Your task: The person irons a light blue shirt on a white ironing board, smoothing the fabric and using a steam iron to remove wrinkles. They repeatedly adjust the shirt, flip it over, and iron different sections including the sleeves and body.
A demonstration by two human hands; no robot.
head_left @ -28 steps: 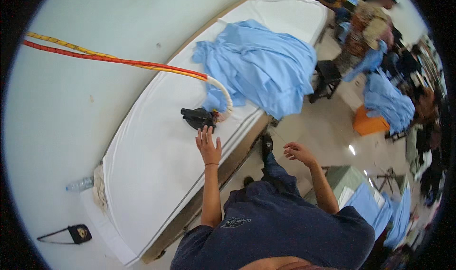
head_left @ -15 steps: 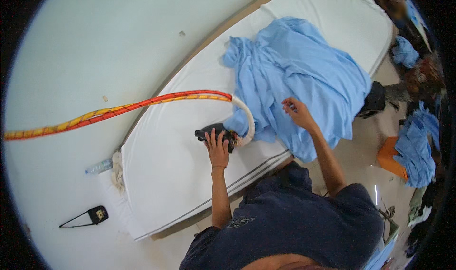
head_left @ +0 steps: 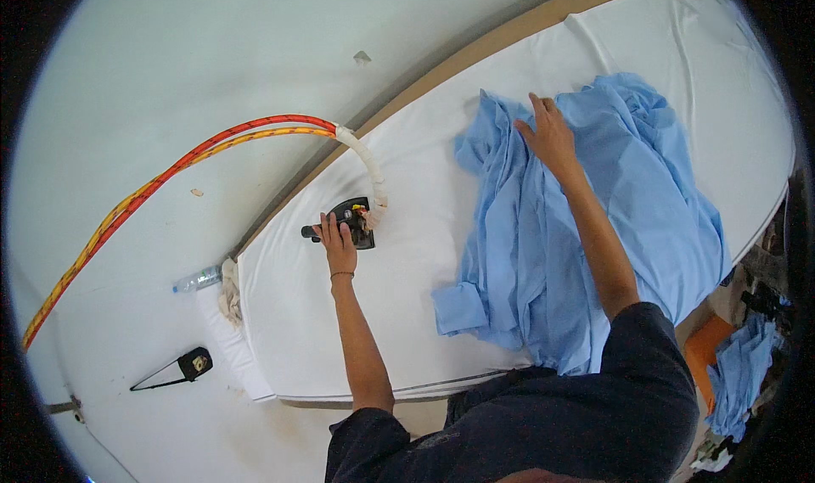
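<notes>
No boxes, signs or screens show here. The only package is a small clear plastic bottle [head_left: 197, 278]. It lies on its side on the pale floor, just beside the left end of the long white table [head_left: 289, 330], next to a bunched cream rag [head_left: 229, 291]. Any label is too small to see.

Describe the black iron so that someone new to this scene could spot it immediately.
Start at the long white padded table that runs across the view. On its left half, away from the light blue shirts under the right hand, the left hand rests on the black iron. It is the only dark thing on the table, and a white-wrapped hose with red and yellow cords runs into it.
</notes>
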